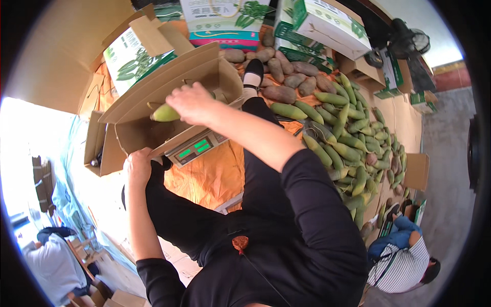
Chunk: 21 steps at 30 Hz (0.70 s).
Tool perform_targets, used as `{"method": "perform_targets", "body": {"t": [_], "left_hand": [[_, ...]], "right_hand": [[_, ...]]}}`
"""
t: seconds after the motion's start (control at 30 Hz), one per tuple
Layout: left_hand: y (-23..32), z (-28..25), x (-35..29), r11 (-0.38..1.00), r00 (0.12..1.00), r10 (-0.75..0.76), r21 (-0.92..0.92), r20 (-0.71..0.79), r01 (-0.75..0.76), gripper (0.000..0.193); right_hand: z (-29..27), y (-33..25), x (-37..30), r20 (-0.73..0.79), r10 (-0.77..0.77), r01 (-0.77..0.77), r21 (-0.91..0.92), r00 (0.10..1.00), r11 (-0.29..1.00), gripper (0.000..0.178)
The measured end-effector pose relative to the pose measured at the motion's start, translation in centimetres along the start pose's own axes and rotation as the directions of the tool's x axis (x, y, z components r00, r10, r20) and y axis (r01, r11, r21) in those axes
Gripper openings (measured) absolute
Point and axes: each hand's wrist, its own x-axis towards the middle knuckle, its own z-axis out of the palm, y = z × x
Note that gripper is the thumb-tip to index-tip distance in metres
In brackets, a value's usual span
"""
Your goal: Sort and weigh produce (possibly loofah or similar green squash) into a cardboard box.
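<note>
My right hand (192,102) is closed round a green radish (164,113) and holds it over an open cardboard box (176,134). The radish's pale green end sticks out to the left of my fingers. With my left hand (137,166) I grip the box's near left edge, fingers folded over the cardboard. The box is long and stands with its flaps up on a digital scale (198,148), whose green display faces me. Part of the box's inside is hidden by my right hand and forearm.
A large pile of green radishes (353,140) lies to my right, with brownish-red root vegetables (280,93) behind it. Printed cartons (134,59) stand at the back, and a black fan (409,41) at the far right. Two other people (404,261) sit at lower right and lower left.
</note>
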Motion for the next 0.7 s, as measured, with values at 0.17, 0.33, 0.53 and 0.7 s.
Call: {"method": "perform_targets", "body": {"t": [0.17,0.33,0.53,0.7], "left_hand": [[1.0,-0.6,0.3,0.999,0.999,0.022,0.037,0.034,-0.023,0.015],[1.4,-0.6,0.6,1.0,0.999,-0.009,0.027,0.048,0.008,0.018],[0.0,0.2,0.8,0.999,0.998,-0.028,0.032,0.057,0.026,0.018],[0.0,-0.3,0.4,1.0,1.0,-0.002,-0.001,0.016,0.002,0.016]], "right_hand": [[4.4,0.4,2.2,0.396,0.252,-0.187,-0.195,0.883,0.963,0.023],[5.6,2.7,0.6,0.433,0.334,-0.427,0.137,0.838,0.894,0.044],[-2.3,5.1,-2.1,0.097,0.194,-0.213,0.601,0.976,0.77,0.042],[-5.9,11.4,-8.6,-0.168,0.469,-0.113,0.85,0.867,0.514,0.029]]}}
